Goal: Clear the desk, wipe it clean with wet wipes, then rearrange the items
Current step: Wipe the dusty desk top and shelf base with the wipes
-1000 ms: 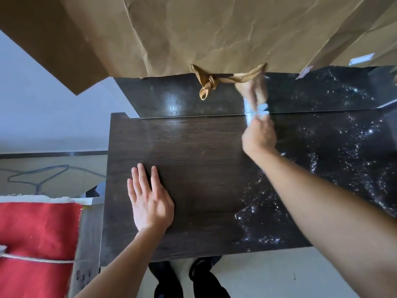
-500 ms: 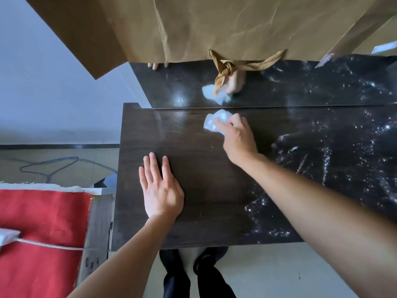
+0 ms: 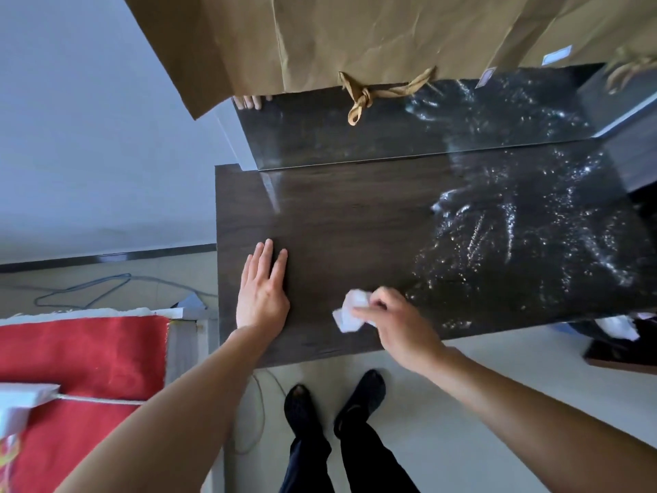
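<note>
A dark wood desk top fills the middle of the view, with wet streaks glistening over its right half. My right hand pinches a crumpled white wet wipe against the desk near its front edge. My left hand lies flat on the dry left part of the desk, fingers straight and pointing away from me.
A glossy dark back panel rises behind the desk, with brown paper and a knotted cord hanging over it. A red cloth lies at the left. White paper scraps sit below the desk's right edge. My feet stand under the front edge.
My right hand drew the wipe from the back panel across the desk toward me, ending near the front edge. My left hand stayed flat in the same spot.
</note>
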Tool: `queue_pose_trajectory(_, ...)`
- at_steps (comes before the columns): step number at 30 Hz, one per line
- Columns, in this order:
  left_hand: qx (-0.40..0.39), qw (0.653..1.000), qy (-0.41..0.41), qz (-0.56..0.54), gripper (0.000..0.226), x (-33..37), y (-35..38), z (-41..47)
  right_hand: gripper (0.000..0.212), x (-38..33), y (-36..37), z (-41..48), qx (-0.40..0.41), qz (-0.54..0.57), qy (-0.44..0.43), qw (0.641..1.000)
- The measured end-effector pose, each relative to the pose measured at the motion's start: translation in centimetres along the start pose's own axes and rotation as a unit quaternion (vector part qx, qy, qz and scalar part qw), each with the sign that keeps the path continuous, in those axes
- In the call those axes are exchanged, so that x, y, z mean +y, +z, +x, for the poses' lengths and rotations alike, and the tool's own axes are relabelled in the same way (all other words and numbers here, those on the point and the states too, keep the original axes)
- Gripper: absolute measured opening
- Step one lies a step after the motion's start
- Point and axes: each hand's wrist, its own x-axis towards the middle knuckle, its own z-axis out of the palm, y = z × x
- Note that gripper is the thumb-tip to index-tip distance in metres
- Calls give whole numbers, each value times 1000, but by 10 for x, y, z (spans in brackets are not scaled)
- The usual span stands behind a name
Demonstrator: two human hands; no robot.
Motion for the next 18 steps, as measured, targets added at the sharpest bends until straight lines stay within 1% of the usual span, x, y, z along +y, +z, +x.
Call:
queue_pose_trajectory(2,4,1000,-11,12,63,-14,-5,-23,43,-1,2,33,99,3,96,990)
queue_pose_trajectory(3,6,1000,-24,14,62,-21,-8,-33,48,-8,7,43,119,-7,114,986)
queue_pose_trajectory(4,3,999,-38,17,62,-27,-12,-43,52,-19,16,45,123,-24,104,987)
queue_pose_trajectory(6,-19,998,-60,25,64,-37,-19,-58,54,-43,38,25,88,-44,40,994)
queue_pose_trajectory(8,-36,997,-64,31,66,-47,-27,-69,52,-57,54,-16,36,-47,-20,998)
queue_pose_trajectory(11,-55,996,-49,48,65,-57,-34,-80,39,-53,47,-74,-51,-61,-44,996)
queue_pose_trajectory(12,-55,996,-43,51,62,-57,-35,-81,39,-47,42,-88,-62,-74,-29,995)
queue_pose_trajectory(14,-52,997,-36,47,55,-48,-36,-80,48,-37,28,-109,-53,-76,31,995)
queue_pose_trajectory(16,-54,997,-25,40,49,-29,-36,-74,53,-28,8,-118,-19,-74,87,993)
queue_pose_trajectory(18,-57,998,-4,29,43,-4,-32,-66,51,-14,-20,-112,34,-75,125,989)
